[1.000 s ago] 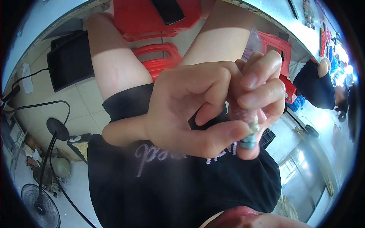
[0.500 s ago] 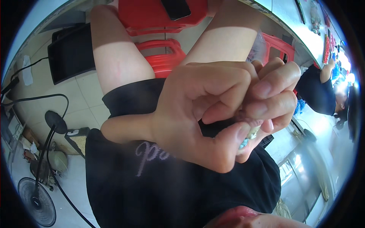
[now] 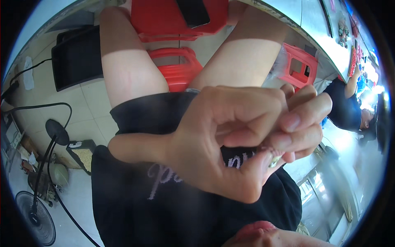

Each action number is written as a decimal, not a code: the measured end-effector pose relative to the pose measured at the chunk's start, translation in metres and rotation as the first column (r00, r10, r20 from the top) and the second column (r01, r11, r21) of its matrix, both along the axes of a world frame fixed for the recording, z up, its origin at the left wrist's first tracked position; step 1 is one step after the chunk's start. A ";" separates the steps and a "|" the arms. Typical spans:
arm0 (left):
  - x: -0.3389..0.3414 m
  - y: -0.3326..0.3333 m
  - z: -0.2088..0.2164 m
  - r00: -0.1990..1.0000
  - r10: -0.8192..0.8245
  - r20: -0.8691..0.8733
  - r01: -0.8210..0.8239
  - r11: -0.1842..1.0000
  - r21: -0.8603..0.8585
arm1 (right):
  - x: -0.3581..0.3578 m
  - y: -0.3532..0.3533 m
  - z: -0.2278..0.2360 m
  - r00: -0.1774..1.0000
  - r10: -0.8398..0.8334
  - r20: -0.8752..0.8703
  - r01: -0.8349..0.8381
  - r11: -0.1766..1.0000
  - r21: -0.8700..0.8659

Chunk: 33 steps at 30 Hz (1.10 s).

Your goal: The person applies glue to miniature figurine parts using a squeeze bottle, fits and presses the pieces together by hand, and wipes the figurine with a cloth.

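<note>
Both hands meet in front of my dark shirt. My left hand (image 3: pixel 201 140) is closed, its thumb and fingertips pinching a small piece with pale green-cream beads (image 3: pixel 274 160). My right hand (image 3: pixel 306 123) is behind and to the right, with bent fingers closed at the same spot against the left fingertips. Only a bit of the beads shows between the fingers; the rest is hidden, so I cannot tell the whole shape.
A dark phone (image 3: pixel 193 13) lies on a red stool (image 3: pixel 144 18) beyond my knees. Another red stool (image 3: pixel 294 61) is to the right, under a white table (image 3: pixel 319 29). A black fan (image 3: pixel 35 218) stands lower left. A co-worker in dark clothing (image 3: pixel 341 103) is at far right.
Both hands have shifted slightly down and to the right in the picture, still pinched together. Light-blue beads that showed beside the left thumb are now hidden.
</note>
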<state>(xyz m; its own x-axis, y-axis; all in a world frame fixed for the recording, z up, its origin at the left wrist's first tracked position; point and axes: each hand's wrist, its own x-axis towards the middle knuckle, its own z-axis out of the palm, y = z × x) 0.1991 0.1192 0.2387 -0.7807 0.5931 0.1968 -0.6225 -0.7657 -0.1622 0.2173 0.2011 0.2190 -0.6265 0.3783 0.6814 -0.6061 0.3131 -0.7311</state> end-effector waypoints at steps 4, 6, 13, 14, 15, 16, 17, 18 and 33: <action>-0.007 -0.008 0.000 0.994 -0.069 -0.085 0.062 0.995 -0.081 | 0.005 0.001 0.001 0.998 0.032 0.050 -0.033 0.999 0.035; -0.009 -0.011 0.000 0.989 -0.086 -0.118 0.070 0.989 -0.132 | 0.006 0.000 0.000 0.997 0.037 0.069 -0.040 0.998 0.043; -0.005 0.004 -0.009 0.979 0.083 -0.185 -0.095 0.994 -0.056 | 0.014 0.004 0.000 0.993 0.051 0.106 -0.058 0.996 0.064; -0.005 0.006 -0.011 0.972 0.133 -0.192 -0.137 0.991 -0.009 | 0.015 0.004 0.001 0.992 0.053 0.111 -0.060 0.996 0.060; -0.005 0.006 -0.011 0.972 0.143 -0.188 -0.146 0.989 -0.002 | 0.015 0.004 0.000 0.992 0.054 0.114 -0.061 0.996 0.059; -0.004 0.005 -0.009 0.972 0.146 -0.184 -0.149 0.989 0.002 | 0.016 0.004 0.000 0.992 0.054 0.118 -0.061 0.996 0.059; -0.003 0.004 -0.008 0.972 0.149 -0.180 -0.151 0.989 0.005 | 0.016 0.004 0.000 0.991 0.051 0.122 -0.059 0.997 0.060; -0.001 -0.001 0.000 0.996 0.062 -0.062 -0.066 0.996 -0.066 | 0.017 0.004 0.000 0.991 0.051 0.125 -0.059 0.997 0.057; -0.027 -0.006 -0.004 0.878 -0.374 -0.297 0.139 0.795 -0.590 | 0.019 0.071 0.042 0.939 -0.143 0.313 0.080 0.975 0.206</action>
<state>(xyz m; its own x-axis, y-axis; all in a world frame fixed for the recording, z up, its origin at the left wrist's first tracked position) 0.1718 0.1135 0.2352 -0.5136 0.8575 0.0297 -0.7271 -0.4534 0.5155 0.2361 0.2725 0.2614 -0.7860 0.3442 0.5136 -0.2991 0.5153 -0.8031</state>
